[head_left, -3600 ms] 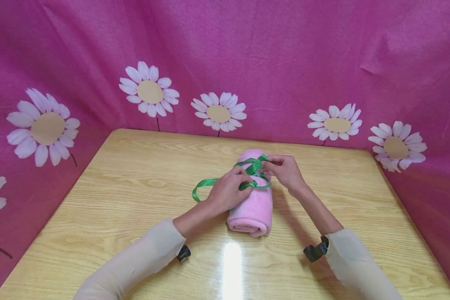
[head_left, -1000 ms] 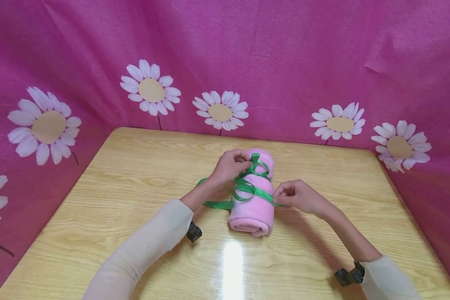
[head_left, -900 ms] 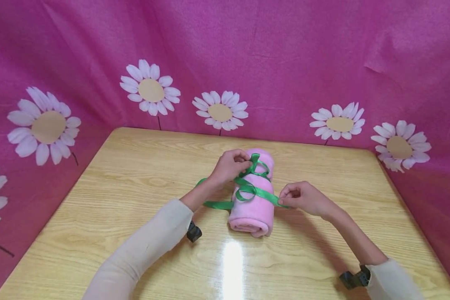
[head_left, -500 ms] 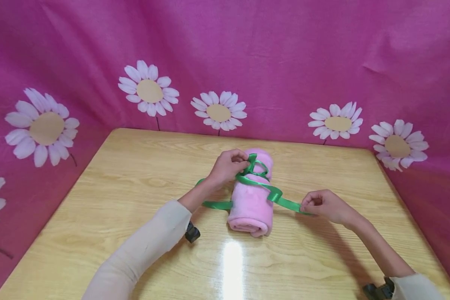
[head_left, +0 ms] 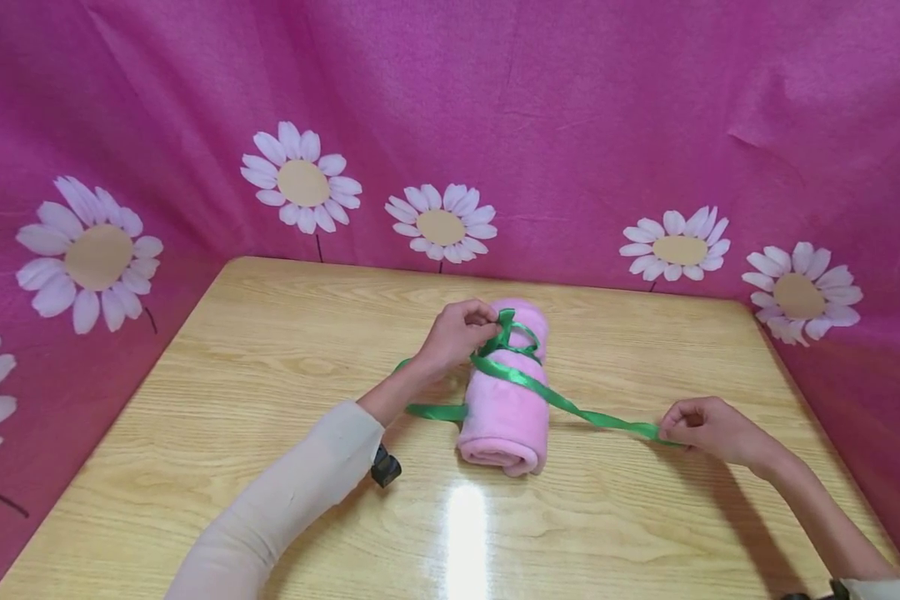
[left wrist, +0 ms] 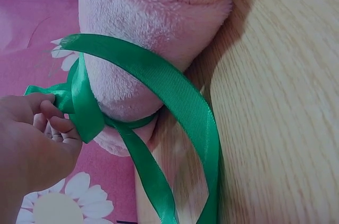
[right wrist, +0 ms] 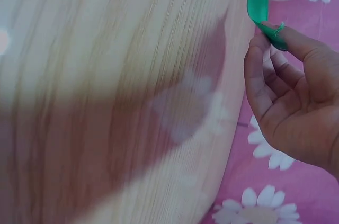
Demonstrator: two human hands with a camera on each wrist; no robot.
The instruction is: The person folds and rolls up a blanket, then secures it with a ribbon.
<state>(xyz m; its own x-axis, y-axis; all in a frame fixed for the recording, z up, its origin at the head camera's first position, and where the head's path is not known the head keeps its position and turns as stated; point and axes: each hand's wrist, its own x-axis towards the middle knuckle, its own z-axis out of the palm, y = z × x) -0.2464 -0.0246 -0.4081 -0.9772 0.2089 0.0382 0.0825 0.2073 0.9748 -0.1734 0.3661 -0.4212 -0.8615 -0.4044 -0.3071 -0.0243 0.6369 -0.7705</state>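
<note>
A rolled pink fleece blanket (head_left: 504, 408) lies lengthwise on the table, with a green satin ribbon (head_left: 525, 379) wrapped around its far half. My left hand (head_left: 453, 337) pinches the looped part of the ribbon at the blanket's upper left; the left wrist view shows thumb and fingers closed on that green loop (left wrist: 87, 105). Out to the right, my right hand (head_left: 720, 429) pinches the end of one ribbon tail, which stretches from the blanket across the table. In the right wrist view the ribbon's tip (right wrist: 274, 36) sits between thumb and forefinger. Another ribbon length (head_left: 437, 412) hangs off the blanket's left side.
The wooden table (head_left: 307, 333) is bordered at the back and sides by a magenta cloth (head_left: 555, 125) printed with white daisies. A black wrist camera (head_left: 386, 467) is strapped below the left sleeve. Light glares off the table's near part.
My right hand has moved from the blanket's side outward to the right, drawing the ribbon tail out long and undoing its curl. My left hand has shifted from the blanket's middle to the far loop.
</note>
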